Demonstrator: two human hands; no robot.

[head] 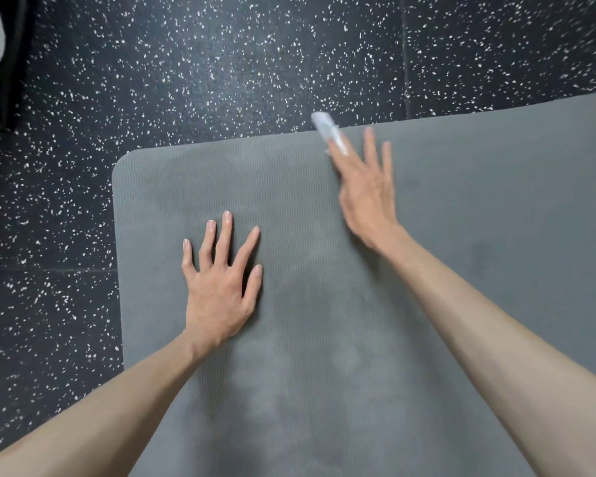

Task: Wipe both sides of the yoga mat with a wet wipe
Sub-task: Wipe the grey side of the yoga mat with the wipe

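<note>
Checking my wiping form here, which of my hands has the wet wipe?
Your right hand, reaching to the mat's far edge, holds the wet wipe at its fingers. Your left hand lies flat on the mat, fingers spread, holding nothing.

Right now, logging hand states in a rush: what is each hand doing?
Left hand: open, fingers spread, pressed flat on the yoga mat.
Right hand: blurred; wet wipe at its fingers, grip cannot be told.

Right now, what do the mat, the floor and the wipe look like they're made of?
Yoga mat: looks like grey foam or rubber, matte, with fine wavy ribbing and rounded corners.
Floor: probably rubber gym tiles, black with white flecks; seams show between tiles.
Wet wipe: thin whitish sheet, slightly translucent, under the right hand fingers; too blurred to tell the fibre.
</note>
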